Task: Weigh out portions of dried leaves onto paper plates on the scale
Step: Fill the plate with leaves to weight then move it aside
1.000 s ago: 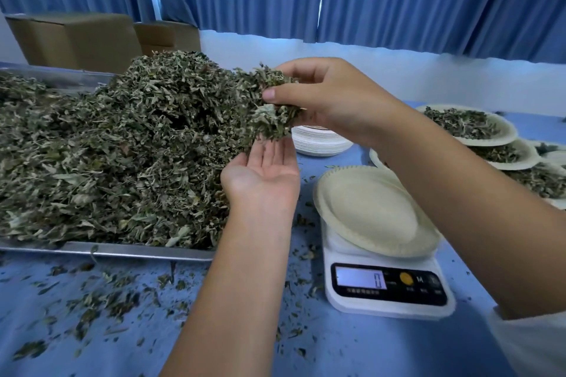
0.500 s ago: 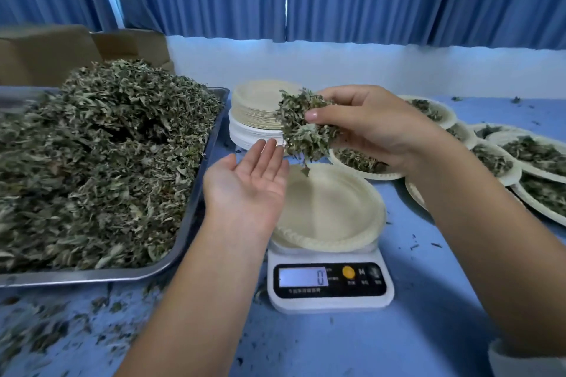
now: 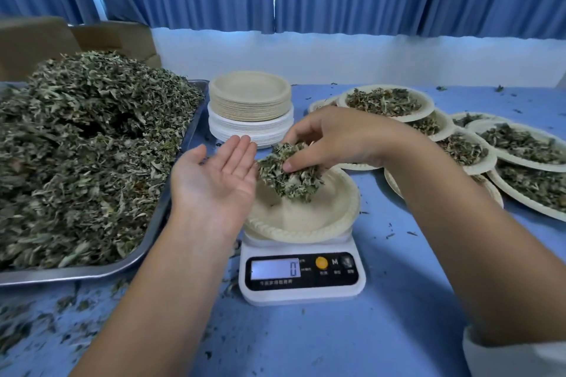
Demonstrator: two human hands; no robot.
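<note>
A clump of dried leaves (image 3: pixel 291 180), grey-green, curled and crumbly, hangs over the pale paper plate (image 3: pixel 324 214) on the white scale (image 3: pixel 301 291), which reads 0. Whether it touches the plate is unclear. The right hand (image 3: pixel 337 141) hides the clump's top, fingers curled down around it, thumb pressed on its front. The left hand (image 3: pixel 214 184) lies flat, palm up, fingers straight, just beside the clump, covering the plate's left rim.
</note>
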